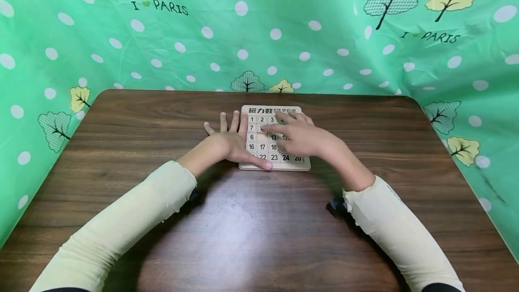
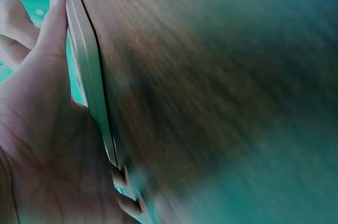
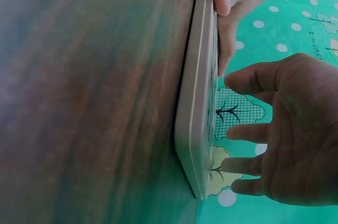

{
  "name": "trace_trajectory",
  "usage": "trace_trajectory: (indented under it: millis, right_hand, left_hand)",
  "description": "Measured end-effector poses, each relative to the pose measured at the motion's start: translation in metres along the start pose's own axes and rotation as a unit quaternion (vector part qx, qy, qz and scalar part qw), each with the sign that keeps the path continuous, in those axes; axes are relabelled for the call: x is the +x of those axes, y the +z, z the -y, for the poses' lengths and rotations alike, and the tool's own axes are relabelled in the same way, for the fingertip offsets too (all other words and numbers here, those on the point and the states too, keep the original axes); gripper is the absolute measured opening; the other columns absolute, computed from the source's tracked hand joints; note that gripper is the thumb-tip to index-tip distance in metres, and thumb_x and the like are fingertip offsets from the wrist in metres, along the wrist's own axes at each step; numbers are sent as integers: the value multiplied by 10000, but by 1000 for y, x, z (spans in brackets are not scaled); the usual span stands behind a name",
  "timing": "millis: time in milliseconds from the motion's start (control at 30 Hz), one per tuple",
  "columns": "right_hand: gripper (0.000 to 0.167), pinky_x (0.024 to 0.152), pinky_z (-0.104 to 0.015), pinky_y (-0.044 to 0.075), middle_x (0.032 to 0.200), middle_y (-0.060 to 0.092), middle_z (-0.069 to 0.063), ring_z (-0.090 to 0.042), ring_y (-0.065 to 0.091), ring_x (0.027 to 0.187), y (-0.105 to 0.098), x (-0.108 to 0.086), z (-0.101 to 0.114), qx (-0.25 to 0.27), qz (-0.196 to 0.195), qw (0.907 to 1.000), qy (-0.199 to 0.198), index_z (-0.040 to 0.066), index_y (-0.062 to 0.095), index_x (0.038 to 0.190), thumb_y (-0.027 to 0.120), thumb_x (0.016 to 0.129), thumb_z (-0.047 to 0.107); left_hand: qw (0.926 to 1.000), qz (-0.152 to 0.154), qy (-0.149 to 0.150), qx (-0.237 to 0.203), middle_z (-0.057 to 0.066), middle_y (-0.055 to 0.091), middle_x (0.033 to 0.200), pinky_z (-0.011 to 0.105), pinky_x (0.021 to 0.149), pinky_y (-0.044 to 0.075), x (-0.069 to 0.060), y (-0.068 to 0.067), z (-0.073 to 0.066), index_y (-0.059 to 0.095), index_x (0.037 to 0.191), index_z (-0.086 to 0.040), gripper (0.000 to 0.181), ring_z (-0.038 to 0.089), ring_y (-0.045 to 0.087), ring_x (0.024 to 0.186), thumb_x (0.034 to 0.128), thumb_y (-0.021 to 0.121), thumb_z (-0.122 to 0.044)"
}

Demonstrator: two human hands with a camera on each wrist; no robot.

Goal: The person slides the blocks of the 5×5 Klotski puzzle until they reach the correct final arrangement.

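A cream sliding number puzzle (image 1: 289,167) lies flat on the table, with black-numbered tiles and Chinese lettering along its top. One bare slot (image 1: 262,138) shows between tiles 6 and 13. My left hand (image 1: 233,143) braces the board's left side, fingers spread and straight, thumb along the bottom edge; in the left wrist view the palm (image 2: 39,102) is beside the board's edge (image 2: 87,60). Over the right part hovers my right hand (image 1: 302,136), its index fingertip at a partly covered tile (image 1: 260,128) above the bare slot. This hand hides several right-hand tiles.
The brown wooden table (image 1: 227,229) has rounded far corners. Behind it hangs a green cloth (image 1: 259,53) with white dots and tree prints. Cream sleeves (image 1: 134,211) cover both forearms, and a dark wrist-worn piece (image 1: 335,207) shows under the right one.
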State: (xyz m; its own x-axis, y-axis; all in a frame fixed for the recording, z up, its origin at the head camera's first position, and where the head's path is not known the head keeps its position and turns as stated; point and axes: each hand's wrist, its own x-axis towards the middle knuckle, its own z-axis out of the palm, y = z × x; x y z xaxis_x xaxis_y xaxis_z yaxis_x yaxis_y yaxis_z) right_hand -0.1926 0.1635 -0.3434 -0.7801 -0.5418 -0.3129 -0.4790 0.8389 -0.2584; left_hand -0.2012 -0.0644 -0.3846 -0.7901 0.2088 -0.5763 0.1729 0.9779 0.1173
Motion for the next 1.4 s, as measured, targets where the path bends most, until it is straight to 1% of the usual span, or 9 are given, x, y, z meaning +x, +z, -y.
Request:
trace_trajectory:
  millis: [167, 367, 433, 533, 667, 767, 1033, 1267, 1400]
  right_hand:
    - [518, 1364, -825, 103, 1900, 179, -193, -578, 103, 1740, 0, 1, 1, 23, 146, 9999, -3, 348, 593, 1658, 558, 1146, 278]
    - [424, 1364, -819, 125, 1864, 286, -210, -567, 181, 1731, 0, -3, 5, 203, 67, 9988, -433, 273, 734, 1524, 590, 1127, 231]
    - [424, 1365, -817, 133, 1866, 285, -205, -562, 193, 1730, 0, 0, 7, 184, -22, 9988, -452, 268, 723, 1537, 597, 1132, 251]
    - [479, 1373, -810, 114, 1899, 190, -182, -563, 156, 1738, 2, 6, 10, 120, -58, 9994, -323, 306, 630, 1631, 576, 1155, 323]
    - [551, 1368, -823, 83, 1921, 46, -171, -593, 83, 1738, 6, 14, 15, 79, 83, 9998, -160, 391, 490, 1721, 520, 1171, 398]
    - [556, 1377, -810, 55, 1923, 21, -165, -591, 46, 1742, 6, 15, 16, 76, 176, 9998, -71, 420, 466, 1728, 508, 1174, 419]
    - [517, 1380, -804, 46, 1908, 130, -197, -561, 47, 1753, 1, 3, 8, -166, 77, 9996, 207, 379, 543, 1688, 517, 1173, 369]
    - [497, 1373, -815, 84, 1907, 160, -169, -576, 98, 1743, 6, 2, 17, -4, 45, 9997, -219, 373, 572, 1671, 520, 1177, 381]
    - [487, 1377, -808, 87, 1913, 145, -156, -570, 91, 1747, 4, 6, 26, -19, 197, 9996, -205, 395, 586, 1656, 504, 1177, 372]
  left_hand:
    - [10000, -33, 0, -24, 119, -367, 1839, 951, 1236, -70, 3, 2, 1, -385, 1714, -191, 1802, 507, -279, 1706, 568, 579, -1192]
    - [10000, -8, -10, -6, 118, -379, 1832, 950, 1239, -65, 4, 2, 1, -398, 1705, -188, 1780, 501, -296, 1699, 597, 580, -1181]
    - [10000, -24, -4, 15, 117, -373, 1836, 949, 1239, -69, 1, 2, 0, -394, 1707, -188, 1781, 499, -292, 1703, 589, 562, -1192]
    - [10000, -35, 32, -18, 125, -352, 1845, 948, 1241, -71, -5, 0, -1, -373, 1721, -183, 1778, 500, -285, 1709, 591, 554, -1195]
    - [9999, -5, 100, -55, 141, -331, 1855, 948, 1248, -55, -13, -3, -1, -340, 1739, -165, 1750, 507, -285, 1710, 634, 574, -1169]
    - [9999, -14, 127, -27, 147, -325, 1856, 953, 1246, -43, -14, -4, -1, -329, 1743, -154, 1741, 516, -278, 1709, 649, 577, -1161]
    - [10000, -57, -7, 58, 128, -347, 1848, 960, 1234, -47, -1, 1, 0, -381, 1716, -171, 1814, 508, -288, 1708, 563, 570, -1199]
    - [9999, 97, 61, 23, 134, -374, 1835, 957, 1245, -30, -7, -2, -3, -371, 1720, -165, 1727, 519, -311, 1694, 675, 599, -1139]
    - [9999, 90, 103, -30, 131, -375, 1836, 950, 1254, -34, -11, -4, -3, -359, 1727, -164, 1703, 512, -312, 1697, 701, 604, -1122]
